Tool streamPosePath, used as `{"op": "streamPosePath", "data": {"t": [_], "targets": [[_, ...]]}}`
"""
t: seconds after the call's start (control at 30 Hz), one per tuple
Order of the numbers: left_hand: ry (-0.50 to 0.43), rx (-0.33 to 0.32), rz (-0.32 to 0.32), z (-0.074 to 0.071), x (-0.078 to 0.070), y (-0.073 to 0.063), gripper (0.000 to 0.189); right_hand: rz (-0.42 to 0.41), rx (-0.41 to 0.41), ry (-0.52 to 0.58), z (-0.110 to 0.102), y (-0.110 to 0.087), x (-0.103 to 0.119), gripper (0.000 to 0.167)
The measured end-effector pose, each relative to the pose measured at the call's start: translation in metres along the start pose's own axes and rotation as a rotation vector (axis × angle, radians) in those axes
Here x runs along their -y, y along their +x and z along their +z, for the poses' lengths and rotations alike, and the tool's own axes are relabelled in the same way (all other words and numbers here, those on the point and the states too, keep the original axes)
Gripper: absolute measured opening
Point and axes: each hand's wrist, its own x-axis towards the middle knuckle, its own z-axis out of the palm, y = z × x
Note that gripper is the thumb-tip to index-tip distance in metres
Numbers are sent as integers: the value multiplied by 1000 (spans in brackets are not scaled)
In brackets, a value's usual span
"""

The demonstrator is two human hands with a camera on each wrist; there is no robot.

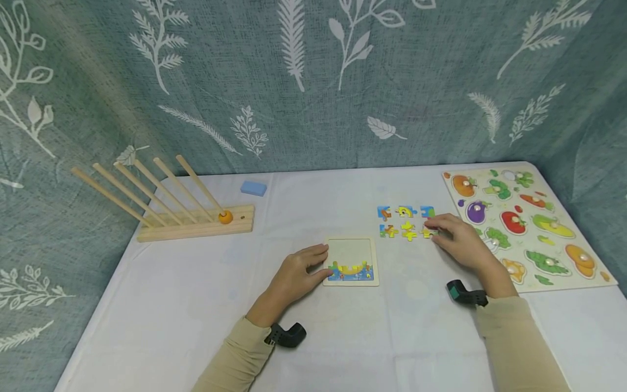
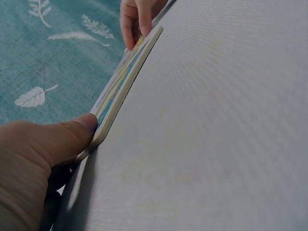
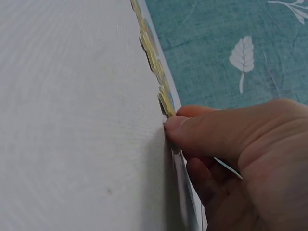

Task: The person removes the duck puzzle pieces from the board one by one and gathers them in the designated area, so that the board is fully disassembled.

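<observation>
A small square puzzle tray (image 1: 375, 261) with a pale wooden rim lies on the table, its lower part filled with blue and yellow pieces. At its left side, my left hand (image 1: 299, 272) holds the rim between thumb and fingers; in the left wrist view the thumb presses the tray's edge (image 2: 118, 94). Loose jigsaw pieces (image 1: 408, 231) lie in two rows up and right of the tray. My right hand (image 1: 458, 242) pinches the lower right puzzle piece (image 1: 426, 233) at the end of the rows. The right wrist view shows the thumb against this yellow piece (image 3: 166, 105).
A vegetable peg board (image 1: 531, 247) lies right, beneath or beside the right forearm. Far left stands a wooden base (image 1: 196, 231) with slanted-looking rods and an orange bead (image 1: 225, 217). A blue block (image 1: 253, 188) lies behind it. A patterned curtain (image 1: 313, 125) borders the table's back.
</observation>
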Motion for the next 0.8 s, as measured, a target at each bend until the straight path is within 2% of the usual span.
{"op": "streamPosePath", "data": {"t": [0.23,0.37,0.53,0.8], "targets": [[-9,-7,11,-1,-1,1,47,-11,-28,5,1,2,0,33],[-1,-12,26,-2,0,1,47,-50,-58,27,2,3,6,35],[24,-25,73,-1,1,0,45,-117,-48,38,9,5,25,34],[12,4,141,-5,2,-5,38,-233,44,105,34,6,65,36]]}}
